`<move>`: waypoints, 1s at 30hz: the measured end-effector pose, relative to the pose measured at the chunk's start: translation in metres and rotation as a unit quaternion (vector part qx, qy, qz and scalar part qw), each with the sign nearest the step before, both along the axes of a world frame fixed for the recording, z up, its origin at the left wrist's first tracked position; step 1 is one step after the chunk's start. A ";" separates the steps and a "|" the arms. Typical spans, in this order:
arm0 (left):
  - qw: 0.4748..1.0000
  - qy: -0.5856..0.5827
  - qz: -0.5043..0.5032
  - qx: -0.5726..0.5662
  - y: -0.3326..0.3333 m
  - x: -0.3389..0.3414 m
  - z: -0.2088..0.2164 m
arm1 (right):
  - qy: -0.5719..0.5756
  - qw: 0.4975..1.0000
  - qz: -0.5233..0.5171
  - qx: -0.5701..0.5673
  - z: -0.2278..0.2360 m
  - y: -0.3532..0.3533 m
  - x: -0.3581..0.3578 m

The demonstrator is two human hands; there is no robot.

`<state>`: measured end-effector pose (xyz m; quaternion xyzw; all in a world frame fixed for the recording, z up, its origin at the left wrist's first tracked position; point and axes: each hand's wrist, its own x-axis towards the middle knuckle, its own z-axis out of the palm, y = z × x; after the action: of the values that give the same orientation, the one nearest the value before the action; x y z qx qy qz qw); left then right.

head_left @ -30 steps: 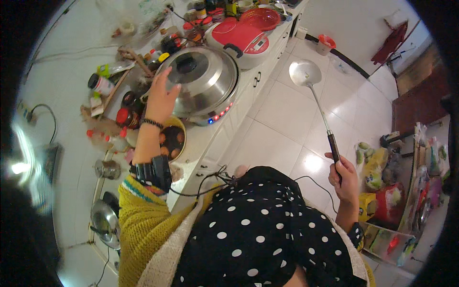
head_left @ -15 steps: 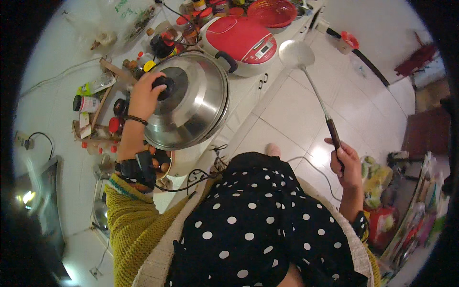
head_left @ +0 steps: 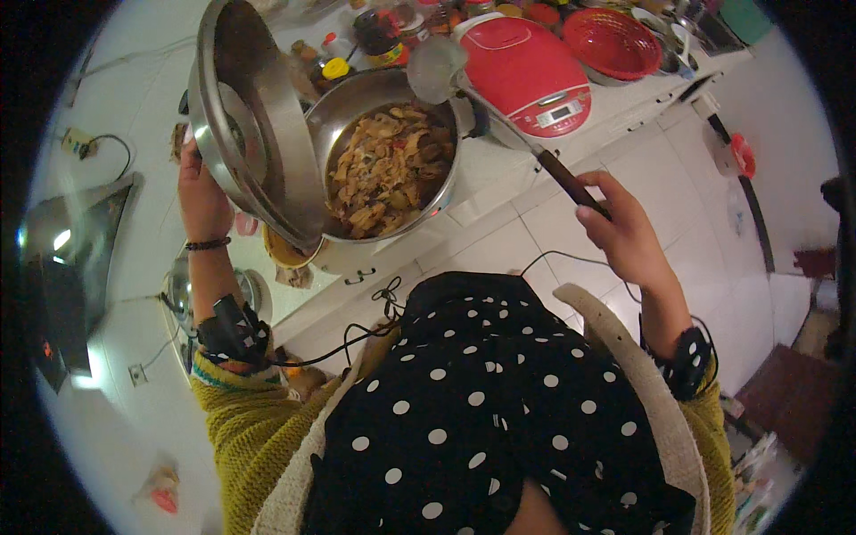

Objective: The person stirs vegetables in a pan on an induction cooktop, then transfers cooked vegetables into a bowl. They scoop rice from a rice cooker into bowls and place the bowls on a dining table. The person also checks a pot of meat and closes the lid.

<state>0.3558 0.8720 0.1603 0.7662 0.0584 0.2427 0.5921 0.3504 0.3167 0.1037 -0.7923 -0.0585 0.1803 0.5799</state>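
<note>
Domed steel lid [head_left: 287,152] is being held tilted beside a round metal pot [head_left: 343,105] by the left hand [head_left: 203,194], fingers clamped on it, partly hidden. Ragged brown food [head_left: 388,169] is being contained in the pot. Round-headed turner [head_left: 526,141] is being gripped by the right hand [head_left: 622,227], fingers wrapped around its handle [head_left: 568,181].

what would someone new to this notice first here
The eye goes first to the steel pot of brown, chunky food near the upper middle. At its left, the left hand holds a big domed lid tipped steeply; the right hand holds a dark-handled spatula. Behind it, right of the pot, sits a bright red-topped rice cooker.
</note>
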 end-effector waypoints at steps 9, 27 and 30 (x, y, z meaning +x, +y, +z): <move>0.972 -0.046 -0.022 -0.228 0.006 -0.033 -0.043 | -0.315 0.840 0.135 -0.420 0.012 0.122 0.097; 0.960 -0.046 -0.022 -0.275 0.035 -0.020 -0.055 | -0.353 0.807 0.262 -0.395 0.042 0.142 0.062; 0.954 -0.047 -0.052 -0.293 0.037 -0.022 -0.056 | -0.387 0.760 0.259 -0.452 0.096 0.123 0.034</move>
<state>0.3342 0.9085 0.1041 0.5488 0.0593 0.2199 0.8044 0.3841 0.4392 0.2002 -0.9195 -0.3927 0.0068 0.0132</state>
